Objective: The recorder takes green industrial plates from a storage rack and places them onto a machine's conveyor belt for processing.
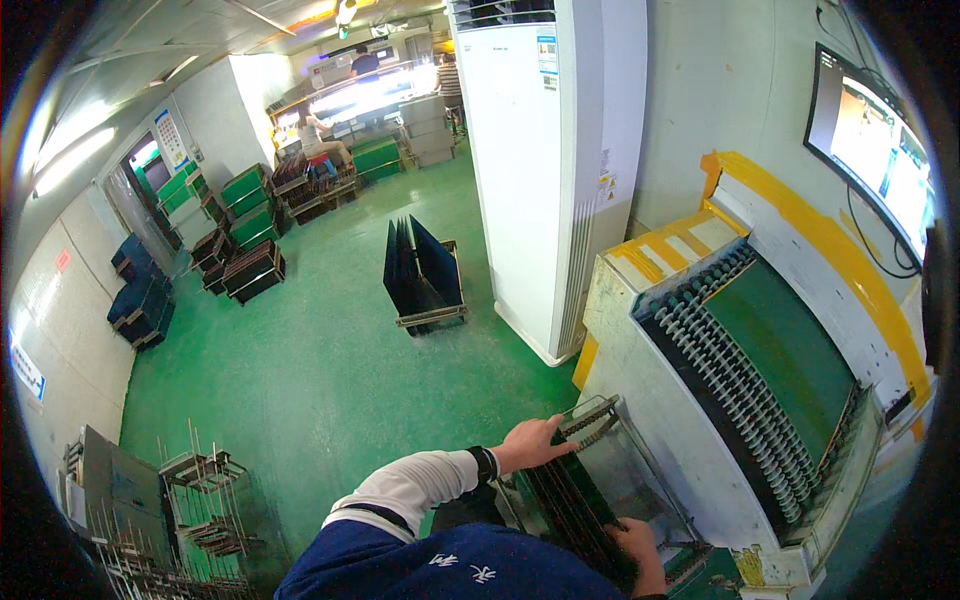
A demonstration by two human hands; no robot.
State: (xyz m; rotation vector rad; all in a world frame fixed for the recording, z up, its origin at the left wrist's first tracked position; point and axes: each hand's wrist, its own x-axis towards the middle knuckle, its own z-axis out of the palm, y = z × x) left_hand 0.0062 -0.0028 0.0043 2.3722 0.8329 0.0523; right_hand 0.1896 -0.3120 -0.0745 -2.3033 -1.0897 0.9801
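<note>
A row of dark thin panels (568, 500) stands closely packed on edge in front of my body. My left hand (532, 445), with a dark band at the wrist, grips the far end of the row, its fingers closed over the edge. The near right end is held by my right hand (638, 550), whose fingers are partly hidden by the panels. Around and beside the panels is a metal-framed rack (606, 412) with a chain-like bar at its far side. My sleeve and dark blue top hide the row's near part.
To the right stands a machine with a row of rollers (740, 400) and a green panel on them. A tall white cabinet (540, 180) rises ahead. A rack with dark panels (425, 275) sits on the green floor. Wire racks (205, 500) stand at left; people work far back.
</note>
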